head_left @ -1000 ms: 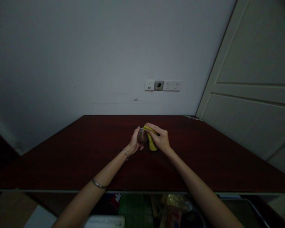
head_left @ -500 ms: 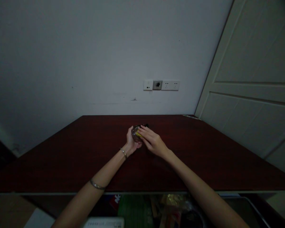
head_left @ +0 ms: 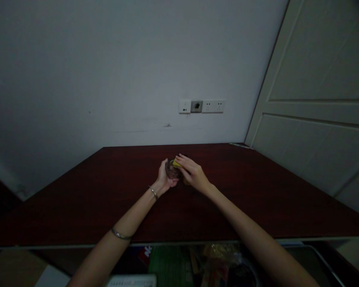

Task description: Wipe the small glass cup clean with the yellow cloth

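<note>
A small round glass-like object (head_left: 171,170) rests on the dark red table (head_left: 107,199) near its middle. My left hand (head_left: 164,177) is wrapped round its left side. My right hand (head_left: 192,175) presses a yellow cloth or sponge (head_left: 176,163) against its top and right side, fingers closed over the cloth. Most of the yellow piece is hidden under my fingers. The light is dim, so I cannot make out the object's details.
A white wall with a row of sockets (head_left: 201,106) stands behind the table. A pale panelled door (head_left: 317,119) is at the right. Below the table's near edge lie packets and a green item (head_left: 167,263).
The yellow cloth showed widely a second ago; now only a small part peeks out. Both hands with the object have shifted slightly left and away.
</note>
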`<state>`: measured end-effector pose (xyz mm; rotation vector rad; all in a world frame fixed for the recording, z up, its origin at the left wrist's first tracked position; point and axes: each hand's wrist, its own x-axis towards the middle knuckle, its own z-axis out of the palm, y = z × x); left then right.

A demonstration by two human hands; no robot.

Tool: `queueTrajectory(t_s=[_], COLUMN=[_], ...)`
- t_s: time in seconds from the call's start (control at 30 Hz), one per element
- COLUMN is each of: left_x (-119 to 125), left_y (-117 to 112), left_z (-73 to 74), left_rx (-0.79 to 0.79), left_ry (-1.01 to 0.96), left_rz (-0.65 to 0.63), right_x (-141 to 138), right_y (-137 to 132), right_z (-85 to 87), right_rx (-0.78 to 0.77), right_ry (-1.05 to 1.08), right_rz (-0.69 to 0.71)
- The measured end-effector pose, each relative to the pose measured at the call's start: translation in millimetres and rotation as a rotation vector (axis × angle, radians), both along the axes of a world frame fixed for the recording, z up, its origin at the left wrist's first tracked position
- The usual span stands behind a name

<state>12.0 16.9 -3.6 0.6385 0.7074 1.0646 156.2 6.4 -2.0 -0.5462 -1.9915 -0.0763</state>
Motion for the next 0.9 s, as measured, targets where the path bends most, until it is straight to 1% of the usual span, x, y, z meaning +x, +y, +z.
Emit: queueTrajectory(t_s=[0.13, 0.2, 0.33, 0.47, 0.53, 0.6, 0.7, 0.77, 0.83, 0.9], left_x=[0, 1, 4, 3, 1, -1, -2, -2, -2, -1], left_y=[4, 6, 7, 3, 2, 0, 0, 0, 1, 2], left_z=[-5.1, -9.8, -15.5, -11.0, -6.9, -3.0, 1.0, 1.5, 0.1, -2.5], left_rx=[0.005, -0.007, 0.014, 0.051, 0.057, 0.054, 0.033, 0.013, -0.007, -0.03], left_ry=[-0.003, 0.029, 0.089, 0.078, 0.054, 0.027, -0.007, -0.007, 0.019, 0.032], left_rz=[0.047, 0.047, -0.064, -0.121, -0.12, -0.092, -0.005, 0.022, -0.006, -0.067], right_x=[-2, -4, -8, -6, -4, -2, -5, -9, -13, -15], right_y=[-12, -15, -9, 6, 9, 7, -6, -16, -23, -24], right_z=[-4.0, -4.2, -1.9, 0.3, 0.4, -0.5, -3.0, -4.2, -3.6, -0.6], right_rx=[0.011, 0.02, 0.041, 0.009, -0.006, 0.002, 0.044, 0.082, 0.113, 0.124], right_ry=[-0.068, -0.114, -0.116, -0.002, 0.062, 0.068, -0.035, -0.123, -0.213, -0.273], right_rz=[0.04, 0.054, 0.056, 0.01, -0.007, -0.004, 0.028, 0.046, 0.055, 0.048])
